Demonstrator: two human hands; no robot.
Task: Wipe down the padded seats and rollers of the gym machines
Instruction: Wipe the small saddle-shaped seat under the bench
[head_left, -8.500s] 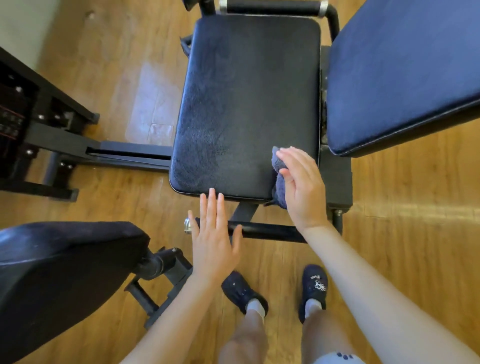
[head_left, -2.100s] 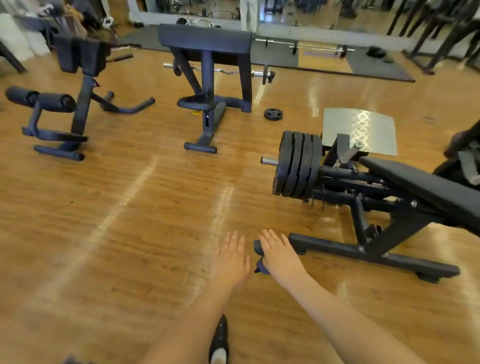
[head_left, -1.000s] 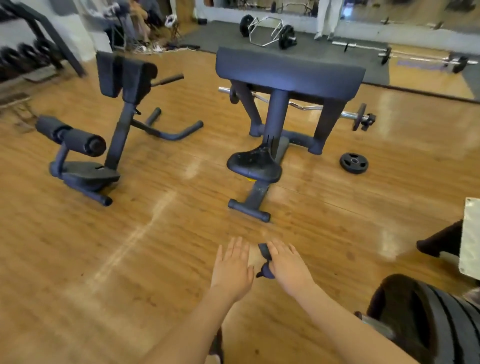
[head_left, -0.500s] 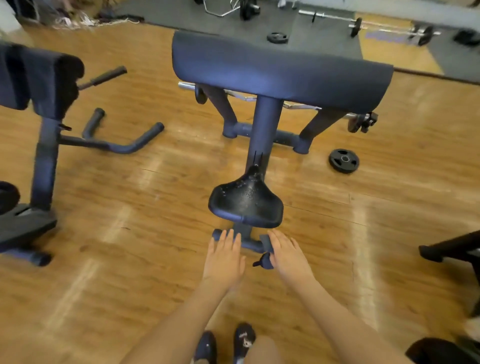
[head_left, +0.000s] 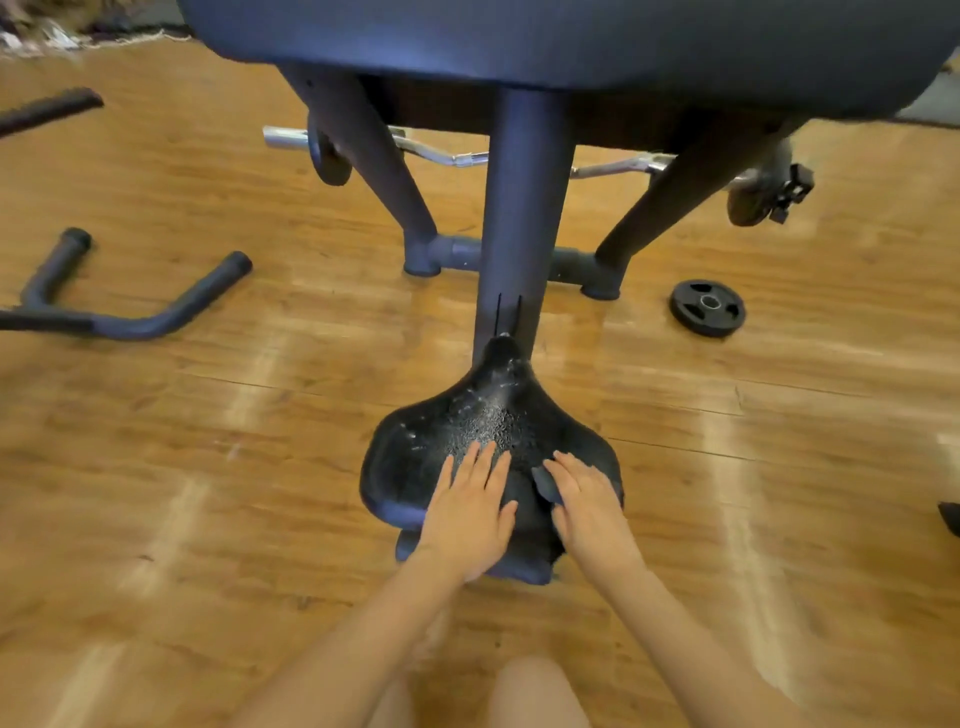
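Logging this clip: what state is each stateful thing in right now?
saddle seat: speckled, both hands over its rear
left hand: flat, fingers straight
right hand: holds cloth
cloth: bunched under right fingers
arm pad: untouched
curl bar: behind the uprights
weight plate: flat on floor

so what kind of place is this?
Most likely a gym floor. A curl bench with a black seat and wide arm pad, a curl bar behind its post, and a loose weight plate on wooden flooring.
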